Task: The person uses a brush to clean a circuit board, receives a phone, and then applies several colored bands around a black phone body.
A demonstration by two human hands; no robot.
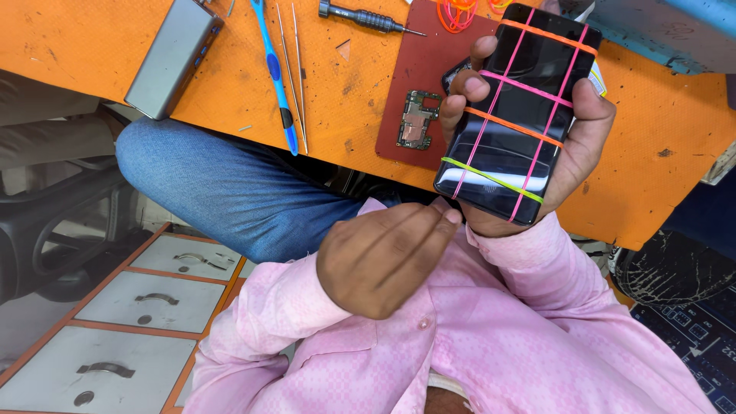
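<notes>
- Held above the near edge of an orange workbench (345, 84): a dark smartphone (515, 115), glass side up, strapped with crossed rubber bands (512, 129) in pink, orange and yellow-green.
- Gripped by the right hand (571, 134) from beneath and around the sides; fingertips (469, 86) curled over the left long edge, thumb pressed to the right edge.
- Long axis tilted, top end leaning away and to the right toward the bench, bottom end pointing back at the pink-sleeved wrist.
- Poised just below and left of the phone: the left hand (387, 257), empty, fingers extended together and loosely flat, fingertips touching or nearly touching the phone's lower corner; contact too close to call.
- Nearer of the two free to act on the bands: the left hand, lying down-left of the phone's bottom end.
- Resting under the phone on the bench: a dark red mat (429, 77) carrying a small green circuit board (418, 119), just left of the gripping fingers.
- Spread farther left on the bench: a black screwdriver (368, 18), thin tweezers (295, 73), a blue-handled tool (274, 73) and a grey metal box (172, 55).
- Piled at the top of the mat: spare rubber bands (458, 13), well apart from both hands.
- Visible beneath the bench: grey drawers (146, 303) with metal handles, lower left.
</notes>
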